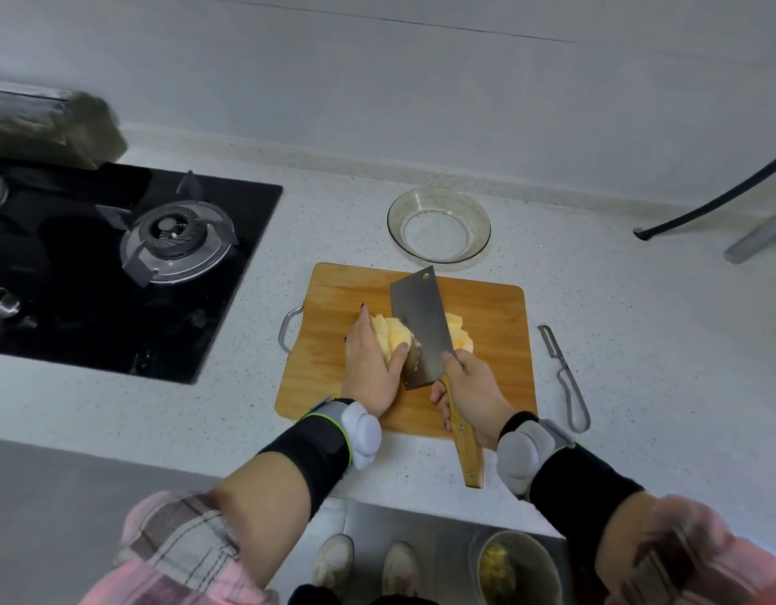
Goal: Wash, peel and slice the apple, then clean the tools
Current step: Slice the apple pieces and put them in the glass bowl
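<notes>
1. On the rectangular wooden cutting board (pixel 334 377) with its metal loop handle, at the centre of the speckled white counter (pixel 639 342), lies the peeled pale-yellow apple (pixel 393 338), already partly cut into slices.
2. The left hand (pixel 371 369) is curled over the uncut part from nine o'clock, its fingers wrapped around the flesh; the thumb sits right beside the blade.
3. The right hand (pixel 469 388) is clenched around the wooden handle of the broad steel cleaver (pixel 419 329), whose blade stands edge-down in the apple and points toward twelve o'clock.
4. Handling, as I judge it: peeled apple is wet and slippery but firm, light enough to skid under a heavy blade. Best held from above with fingertips tucked back, cut face flat on the board. The thin slices would snap or slide if pushed sideways.
5. Count: one cleaver, one board, one slim metal peeler (pixel 565 377) lying on the counter at three o'clock of the board, and one empty clear glass bowl (pixel 438 224) at twelve o'clock. One apple mass with cut slices on both sides of the blade; their number I cannot tell, since hand and blade hide several.
6. One black glass gas hob (pixel 94 277) lies at nine o'clock, well apart
</notes>
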The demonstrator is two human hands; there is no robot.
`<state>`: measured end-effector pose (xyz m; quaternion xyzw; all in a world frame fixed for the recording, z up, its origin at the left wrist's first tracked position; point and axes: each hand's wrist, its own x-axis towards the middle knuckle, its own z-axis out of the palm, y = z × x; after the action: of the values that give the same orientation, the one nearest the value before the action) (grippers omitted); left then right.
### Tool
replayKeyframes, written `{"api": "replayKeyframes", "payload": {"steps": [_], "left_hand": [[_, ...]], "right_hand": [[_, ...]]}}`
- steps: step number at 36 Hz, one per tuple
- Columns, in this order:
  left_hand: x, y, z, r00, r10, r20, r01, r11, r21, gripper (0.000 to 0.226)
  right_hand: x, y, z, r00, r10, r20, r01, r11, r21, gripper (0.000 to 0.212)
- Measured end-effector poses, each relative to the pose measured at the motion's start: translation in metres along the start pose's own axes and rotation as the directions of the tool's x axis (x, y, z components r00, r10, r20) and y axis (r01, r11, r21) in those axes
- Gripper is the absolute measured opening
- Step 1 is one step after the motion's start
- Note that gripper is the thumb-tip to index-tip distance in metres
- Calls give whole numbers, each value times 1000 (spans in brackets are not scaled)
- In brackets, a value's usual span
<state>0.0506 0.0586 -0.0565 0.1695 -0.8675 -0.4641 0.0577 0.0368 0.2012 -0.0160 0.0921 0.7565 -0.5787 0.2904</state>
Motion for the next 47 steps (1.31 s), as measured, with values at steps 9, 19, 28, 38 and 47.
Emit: {"api": "replayKeyframes", "payload": {"steps": [9, 19, 28, 38, 47], "left_hand": [[1, 0, 10, 999, -22, -38, 20, 999, -48, 78], [3, -1, 10, 996, -14, -84, 13, 1000, -16, 64], [34, 28, -9, 991, 98, -88, -102, 994, -37, 61], [112, 81, -31, 967, 253, 17, -253, 967, 7, 60], [176, 108, 5, 931, 311, 191, -312, 950, -25, 62]], "right_hand": [[1, 4, 3, 996, -24, 85, 29, 997, -65, 24], [9, -6, 16, 990, 1, 138, 1, 1000, -12, 23], [16, -52, -1, 987, -50, 155, 44, 998, 42, 24], [39, -118, -23, 992, -103, 74, 92, 986, 140, 22], [81, -141, -55, 994, -40, -106, 57, 986, 157, 20]]}}
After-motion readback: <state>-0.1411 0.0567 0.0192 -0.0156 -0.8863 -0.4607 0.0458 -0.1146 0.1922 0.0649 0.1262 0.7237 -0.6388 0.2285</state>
